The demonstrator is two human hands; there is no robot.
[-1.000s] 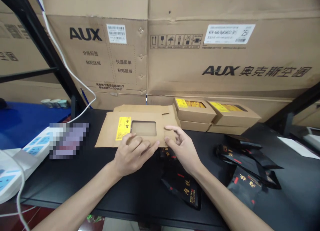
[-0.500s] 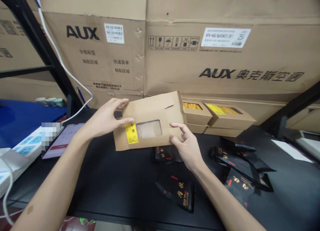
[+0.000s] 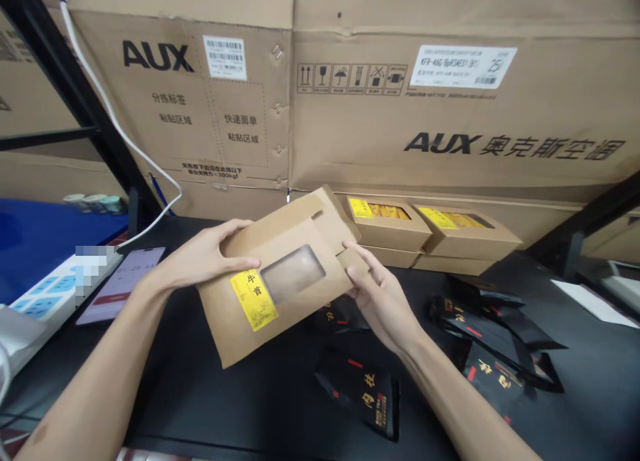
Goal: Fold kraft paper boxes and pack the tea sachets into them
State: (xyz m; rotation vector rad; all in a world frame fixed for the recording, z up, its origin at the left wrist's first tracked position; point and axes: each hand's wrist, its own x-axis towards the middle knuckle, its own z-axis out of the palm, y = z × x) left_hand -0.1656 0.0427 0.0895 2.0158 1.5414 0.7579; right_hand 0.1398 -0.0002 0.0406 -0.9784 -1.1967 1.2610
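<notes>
A flattish brown cardboard box [image 3: 235,341] with a clear window and a yellow label [image 3: 254,300] is held up, tilted, over the black table. My left hand [image 3: 213,251] grips its upper left side, thumb on the front face near the label and fingers behind the edge. At the right end, my right hand [image 3: 383,294] pinches a small side flap [image 3: 356,264] between thumb and fingers. Only a pale blank surface shows through the window. Below the box lie black foil pouches, a front one [image 3: 360,391] and another [image 3: 340,316] partly covered by the box and right hand.
Stacked window boxes [image 3: 390,231] with yellow contents stand at the back, before large AUX cartons [image 3: 350,141]. Several black pouches [image 3: 495,334] lie at right near a white paper [image 3: 593,301]. A phone [image 3: 123,281] and a power strip [image 3: 60,284] lie at left.
The box has been tilted, its left end dropping lower and nearer to me, the right end staying higher. Both hands keep their hold. The view has shifted slightly.
</notes>
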